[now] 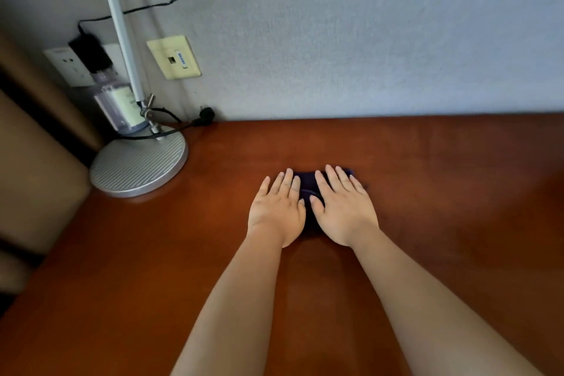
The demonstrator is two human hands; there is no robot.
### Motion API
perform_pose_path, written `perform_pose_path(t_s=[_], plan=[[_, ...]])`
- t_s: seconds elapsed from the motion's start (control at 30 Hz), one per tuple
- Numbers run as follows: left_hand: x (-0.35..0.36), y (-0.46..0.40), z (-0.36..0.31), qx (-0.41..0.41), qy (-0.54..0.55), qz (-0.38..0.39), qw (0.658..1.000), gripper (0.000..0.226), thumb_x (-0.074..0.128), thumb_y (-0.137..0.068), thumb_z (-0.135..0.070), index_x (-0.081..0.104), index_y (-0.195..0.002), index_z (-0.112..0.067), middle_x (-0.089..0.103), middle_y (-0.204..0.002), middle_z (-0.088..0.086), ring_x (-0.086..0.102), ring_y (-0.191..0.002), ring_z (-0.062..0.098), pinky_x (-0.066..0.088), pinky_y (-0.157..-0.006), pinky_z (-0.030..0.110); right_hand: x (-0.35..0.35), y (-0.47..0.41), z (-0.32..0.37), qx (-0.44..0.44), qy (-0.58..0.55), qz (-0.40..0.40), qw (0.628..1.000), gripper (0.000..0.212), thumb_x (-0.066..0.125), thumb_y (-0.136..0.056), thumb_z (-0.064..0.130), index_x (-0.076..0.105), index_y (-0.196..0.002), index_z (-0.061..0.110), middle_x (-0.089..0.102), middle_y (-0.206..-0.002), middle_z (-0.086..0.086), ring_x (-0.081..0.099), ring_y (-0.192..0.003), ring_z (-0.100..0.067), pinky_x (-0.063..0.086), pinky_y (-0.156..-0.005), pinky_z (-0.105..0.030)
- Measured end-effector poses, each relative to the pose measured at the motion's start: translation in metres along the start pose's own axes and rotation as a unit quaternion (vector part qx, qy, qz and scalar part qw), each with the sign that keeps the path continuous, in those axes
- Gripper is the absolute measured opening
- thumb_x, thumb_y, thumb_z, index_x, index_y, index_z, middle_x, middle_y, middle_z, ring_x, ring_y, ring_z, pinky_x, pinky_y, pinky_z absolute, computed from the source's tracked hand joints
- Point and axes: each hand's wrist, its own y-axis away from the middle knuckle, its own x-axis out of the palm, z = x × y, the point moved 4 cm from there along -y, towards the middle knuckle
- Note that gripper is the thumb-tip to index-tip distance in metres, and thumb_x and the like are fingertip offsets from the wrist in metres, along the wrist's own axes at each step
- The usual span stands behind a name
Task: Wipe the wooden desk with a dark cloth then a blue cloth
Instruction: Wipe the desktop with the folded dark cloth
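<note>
A dark cloth [307,185] lies folded on the reddish-brown wooden desk [442,192], mostly hidden under my hands. My left hand [277,210] presses flat on its left part with straight fingers. My right hand [343,206] lies flat on its right part, fingers spread and pointing toward the wall. Only a dark strip of the cloth shows between and beyond my fingers. No blue cloth is in view.
A silver lamp base [139,165] with its slanted pole [117,24] stands at the desk's back left corner. Behind it sit a clear bottle [114,101], wall sockets [68,65] with a black plug and cable, and a loose plug [204,116]. The grey wall [366,40] borders the desk's far edge.
</note>
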Motion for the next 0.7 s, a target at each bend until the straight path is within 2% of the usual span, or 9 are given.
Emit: perform_pose_path(t_s=[0.27, 0.37, 0.43, 0.5, 0.57, 0.63, 0.7], plan=[[0.018, 0.089, -0.003, 0.036, -0.029, 0.024, 0.999, 0.056, 0.004, -0.103, -0.037, -0.009, -0.153, -0.013, -0.014, -0.161, 0.005, -0.012, -0.148, 0.018, -0.005, -0.121, 0.038, 0.011, 0.093, 0.041, 0.027, -0.005, 0.008, 1.000, 0.060, 0.013, -0.102, 0.044, 0.003, -0.154, 0.016, -0.001, -0.161, -0.006, -0.005, -0.148, -0.020, -0.002, -0.120, -0.037], [0.023, 0.112, 0.003, 0.039, 0.041, 0.052, 0.997, 0.057, 0.010, -0.105, -0.037, -0.006, -0.154, -0.015, -0.013, -0.161, 0.003, -0.009, -0.148, 0.016, -0.004, -0.121, 0.036, 0.014, 0.116, 0.057, 0.042, -0.004, 0.017, 0.999, 0.060, 0.014, -0.102, 0.043, 0.001, -0.153, 0.015, -0.003, -0.161, -0.007, -0.006, -0.148, -0.022, -0.003, -0.119, -0.038], [0.019, 0.127, 0.009, 0.029, 0.119, 0.050, 0.991, 0.058, 0.024, -0.105, -0.037, 0.002, -0.155, -0.016, -0.002, -0.163, 0.002, 0.001, -0.149, 0.017, 0.000, -0.121, 0.035, 0.016, 0.128, 0.065, 0.054, -0.007, 0.023, 0.998, 0.061, 0.014, -0.102, 0.044, 0.000, -0.153, 0.014, -0.004, -0.161, -0.008, -0.006, -0.148, -0.023, -0.003, -0.119, -0.039], [0.013, 0.140, 0.016, 0.009, 0.177, 0.018, 0.984, 0.056, 0.039, -0.101, -0.037, 0.023, -0.152, -0.017, 0.023, -0.158, 0.003, 0.023, -0.144, 0.019, 0.012, -0.120, 0.036, 0.018, 0.139, 0.072, 0.065, -0.007, 0.035, 0.997, 0.062, 0.013, -0.102, 0.044, -0.002, -0.153, 0.013, -0.006, -0.161, -0.010, -0.008, -0.148, -0.025, -0.004, -0.119, -0.040], [0.010, 0.153, 0.021, -0.014, 0.198, -0.010, 0.980, 0.047, 0.051, -0.097, -0.037, 0.044, -0.140, -0.020, 0.046, -0.141, 0.001, 0.043, -0.128, 0.021, 0.032, -0.111, 0.035, 0.020, 0.148, 0.079, 0.076, -0.007, 0.042, 0.996, 0.062, 0.012, -0.102, 0.044, -0.003, -0.153, 0.012, -0.008, -0.160, -0.011, -0.009, -0.147, -0.026, -0.004, -0.119, -0.041], [0.013, 0.163, 0.023, -0.042, 0.233, 0.001, 0.971, 0.040, 0.056, -0.094, -0.035, 0.052, -0.132, -0.020, 0.052, -0.129, 0.001, 0.051, -0.115, 0.020, 0.045, -0.099, 0.034, 0.022, 0.155, 0.085, 0.084, -0.010, 0.044, 0.995, 0.063, 0.012, -0.102, 0.044, -0.004, -0.153, 0.012, -0.008, -0.160, -0.011, -0.009, -0.147, -0.027, -0.004, -0.119, -0.041], [0.017, 0.171, 0.023, -0.073, 0.301, 0.026, 0.950, 0.039, 0.058, -0.094, -0.029, 0.051, -0.131, -0.019, 0.054, -0.125, 0.002, 0.055, -0.108, 0.019, 0.051, -0.092, 0.033, 0.022, 0.161, 0.090, 0.090, -0.012, 0.045, 0.995, 0.063, 0.013, -0.102, 0.044, -0.004, -0.153, 0.011, -0.008, -0.160, -0.012, -0.010, -0.147, -0.027, -0.004, -0.119, -0.042]])
